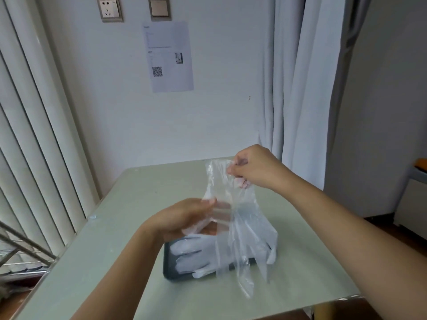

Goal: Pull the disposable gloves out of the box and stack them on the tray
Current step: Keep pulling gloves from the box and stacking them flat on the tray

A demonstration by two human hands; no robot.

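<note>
- Head view: right hand (254, 167) pinches the glove (233, 227) by its top.
- Left hand (184, 218), below that pinch, seemingly grips its side (film blurs the fingers).
- Under both grips: tray (167, 269), stack (196, 255).

It looks like a plain indoor room, of an office or a simple lodging; which of the two, I cannot tell. The white wall (231, 100) carries a power socket (109, 8) and a switch (159, 7); a printed sheet (169, 56) with a QR code (157, 71) is stuck below them; vertical blinds (34, 135) hang at left; a pale curtain (300, 77) hangs at right; a pale green table (115, 227) stands against the wall; a metal rack (23, 250) is beside it.
</note>
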